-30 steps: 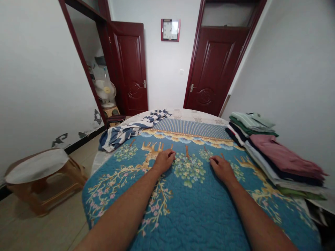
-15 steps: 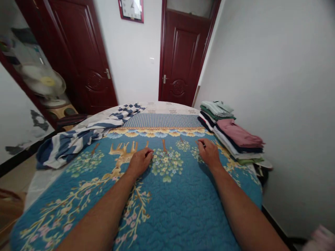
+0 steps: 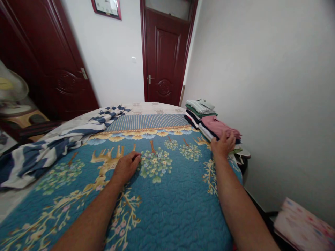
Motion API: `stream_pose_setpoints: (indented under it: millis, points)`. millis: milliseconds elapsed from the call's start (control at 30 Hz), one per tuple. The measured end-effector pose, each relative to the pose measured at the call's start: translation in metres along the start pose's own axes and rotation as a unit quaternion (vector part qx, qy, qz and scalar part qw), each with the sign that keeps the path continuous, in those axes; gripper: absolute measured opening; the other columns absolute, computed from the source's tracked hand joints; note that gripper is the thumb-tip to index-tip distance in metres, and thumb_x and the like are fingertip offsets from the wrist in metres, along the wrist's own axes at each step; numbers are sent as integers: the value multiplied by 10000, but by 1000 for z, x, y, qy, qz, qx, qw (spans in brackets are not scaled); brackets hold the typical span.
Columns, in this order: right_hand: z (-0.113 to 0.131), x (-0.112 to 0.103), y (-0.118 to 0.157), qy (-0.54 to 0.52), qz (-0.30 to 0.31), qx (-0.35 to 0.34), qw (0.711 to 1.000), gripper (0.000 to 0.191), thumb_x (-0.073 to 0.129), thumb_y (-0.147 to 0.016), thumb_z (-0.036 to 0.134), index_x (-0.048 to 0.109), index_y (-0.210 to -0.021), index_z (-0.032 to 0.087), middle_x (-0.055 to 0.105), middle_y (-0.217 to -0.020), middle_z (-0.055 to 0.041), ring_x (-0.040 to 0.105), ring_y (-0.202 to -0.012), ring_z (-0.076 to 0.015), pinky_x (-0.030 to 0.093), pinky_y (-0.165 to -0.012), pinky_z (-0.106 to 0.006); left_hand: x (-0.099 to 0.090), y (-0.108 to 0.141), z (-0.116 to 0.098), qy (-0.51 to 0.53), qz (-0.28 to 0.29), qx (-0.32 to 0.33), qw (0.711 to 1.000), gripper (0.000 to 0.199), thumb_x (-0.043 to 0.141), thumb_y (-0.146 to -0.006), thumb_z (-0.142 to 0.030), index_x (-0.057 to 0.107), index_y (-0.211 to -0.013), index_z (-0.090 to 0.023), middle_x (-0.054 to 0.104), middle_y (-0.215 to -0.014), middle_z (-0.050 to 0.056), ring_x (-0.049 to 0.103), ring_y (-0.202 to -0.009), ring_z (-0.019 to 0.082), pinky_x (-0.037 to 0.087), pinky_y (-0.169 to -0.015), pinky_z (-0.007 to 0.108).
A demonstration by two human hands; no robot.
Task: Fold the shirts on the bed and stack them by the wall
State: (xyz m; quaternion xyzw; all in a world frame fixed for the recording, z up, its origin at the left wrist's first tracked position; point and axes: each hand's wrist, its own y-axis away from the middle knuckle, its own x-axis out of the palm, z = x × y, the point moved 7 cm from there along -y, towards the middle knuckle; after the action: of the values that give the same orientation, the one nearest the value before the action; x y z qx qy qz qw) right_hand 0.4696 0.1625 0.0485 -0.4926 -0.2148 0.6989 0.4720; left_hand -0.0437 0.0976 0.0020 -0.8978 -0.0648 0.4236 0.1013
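My left hand (image 3: 127,166) rests on a blue quilted cover (image 3: 178,195) printed with deer, trees and blossom branches. Its fingers are loosely curled together, and I see nothing in them. My right hand (image 3: 223,143) is at the near end of the folded clothes, its fingers apart and touching the folded pink garment (image 3: 216,124) on top. Under that garment lie dark, white and green folded pieces, partly hidden by the hand. Directly behind stands a taller stack topped by a striped light-green shirt (image 3: 200,105).
A blue-and-white striped cloth (image 3: 52,150) lies crumpled along the left side. Beyond the cover's striped border shows a pale patterned tablecloth (image 3: 146,108). A white wall (image 3: 261,87) rises on the right, with a pink floral box-like item (image 3: 300,223) low beside it. A fan (image 3: 12,85) stands at far left.
My right hand has moved right, from above the cover onto the folded clothes, and its fingers have spread. The left hand stays on the cover. The view has turned right.
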Motion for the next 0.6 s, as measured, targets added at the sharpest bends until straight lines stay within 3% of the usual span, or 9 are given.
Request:
stream_pose_setpoints:
  millis: [167, 333, 433, 500, 600]
  points:
    - [-12, 7, -5, -20, 2, 24, 1000, 412, 515, -914, 256, 739, -1260, 229, 655, -1336, -201, 547, -1284, -406, 401, -1061, -682, -1, 5, -4, 6, -6, 0, 1000, 372, 484, -987, -450, 774, -1079, -236, 819, -988, 56, 754, -978, 260, 536, -906, 356]
    - [-2, -5, -17, -27, 0, 30, 999, 383, 481, -958, 312, 747, -1182, 153, 697, -1214, -255, 571, -1209, -430, 424, -1031, -623, -5, 6, -8, 22, -22, 4, 1000, 340, 517, -971, -436, 784, -1041, -238, 813, -949, 57, 752, -942, 262, 544, -900, 366]
    - [34, -14, -12, -75, 3, -29, 997, 380, 455, -999, 356, 727, -1156, 141, 703, -1193, -251, 587, -1222, -407, 413, -1092, -577, -5, 7, -14, 66, -16, 0, 998, 331, 550, -956, -449, 788, -1018, -227, 804, -901, 58, 750, -885, 253, 557, -869, 366]
    - [67, -16, 3, -139, 30, -60, 988, 375, 438, -1021, 362, 711, -1166, 149, 710, -1200, -235, 604, -1231, -376, 424, -1118, -532, 1, 8, -20, 135, 21, -29, 990, 367, 583, -950, -496, 786, -1056, -209, 795, -876, 66, 749, -828, 247, 571, -769, 352]
    - [121, -17, 43, -257, 106, -59, 959, 341, 448, -1041, 381, 694, -1160, 177, 726, -1167, -192, 647, -1150, -327, 489, -1062, -467, 19, 16, -32, 289, 89, -93, 949, 513, 701, -897, -597, 754, -1192, -180, 805, -1031, 126, 774, -880, 264, 582, -645, 325]
